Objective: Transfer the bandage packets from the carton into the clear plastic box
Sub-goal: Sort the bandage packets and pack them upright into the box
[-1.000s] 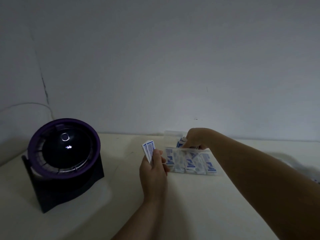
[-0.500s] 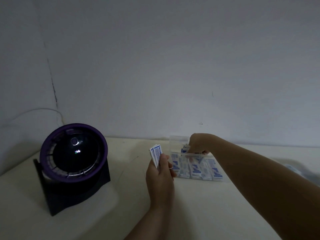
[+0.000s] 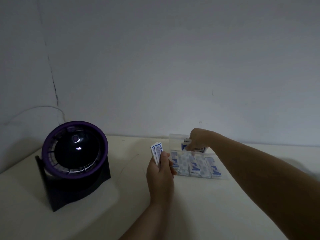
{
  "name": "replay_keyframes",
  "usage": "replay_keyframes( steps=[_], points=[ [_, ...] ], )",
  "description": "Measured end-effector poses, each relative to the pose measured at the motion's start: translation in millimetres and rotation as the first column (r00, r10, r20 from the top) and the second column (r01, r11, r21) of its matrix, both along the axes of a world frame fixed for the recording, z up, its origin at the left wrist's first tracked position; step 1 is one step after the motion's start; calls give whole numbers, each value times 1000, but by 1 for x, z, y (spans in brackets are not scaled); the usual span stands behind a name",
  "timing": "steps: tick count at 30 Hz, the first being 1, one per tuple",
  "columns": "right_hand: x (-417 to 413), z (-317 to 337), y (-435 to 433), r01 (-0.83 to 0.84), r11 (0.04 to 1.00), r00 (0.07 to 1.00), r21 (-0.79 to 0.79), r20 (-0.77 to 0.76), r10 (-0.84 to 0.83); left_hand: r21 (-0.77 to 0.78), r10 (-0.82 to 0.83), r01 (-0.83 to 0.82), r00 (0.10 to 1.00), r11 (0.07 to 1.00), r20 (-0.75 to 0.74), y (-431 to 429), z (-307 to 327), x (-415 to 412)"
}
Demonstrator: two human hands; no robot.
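my left hand [image 3: 160, 172] is squeezed around a small stack of bandage packets [image 3: 157, 150], held up at 9 o'clock from the clear plastic box [image 3: 174, 138]. my right hand [image 3: 197, 140] reaches into the box at 12 o'clock, fingers pinched on a packet [image 3: 183, 146]. more packets lie in a row [image 3: 195, 166] in the front part. a purple round fan [image 3: 74, 149] sits far off at 9 o'clock on the pale table [image 3: 199, 205].
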State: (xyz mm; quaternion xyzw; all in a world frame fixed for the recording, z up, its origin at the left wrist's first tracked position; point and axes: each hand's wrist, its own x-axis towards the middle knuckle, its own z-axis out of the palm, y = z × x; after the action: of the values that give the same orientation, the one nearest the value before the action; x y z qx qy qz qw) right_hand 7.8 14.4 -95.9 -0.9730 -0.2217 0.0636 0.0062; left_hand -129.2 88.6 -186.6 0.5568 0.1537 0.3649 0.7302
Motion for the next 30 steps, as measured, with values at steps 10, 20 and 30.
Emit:
replay_keyframes(
  steps=[10,20,30],
  points=[
    [4,-14,5,81,992,997,93,-22,-79,0,-9,9,1000,1000,5,-1,0,0],
    [11,-19,7,95,991,995,95,-31,-92,4,-12,12,1000,1000,-9,-2,1,0],
    [17,-24,15,51,994,997,97,-65,-44,44,-15,16,1000,999,-23,0,-1,0]
  ],
)
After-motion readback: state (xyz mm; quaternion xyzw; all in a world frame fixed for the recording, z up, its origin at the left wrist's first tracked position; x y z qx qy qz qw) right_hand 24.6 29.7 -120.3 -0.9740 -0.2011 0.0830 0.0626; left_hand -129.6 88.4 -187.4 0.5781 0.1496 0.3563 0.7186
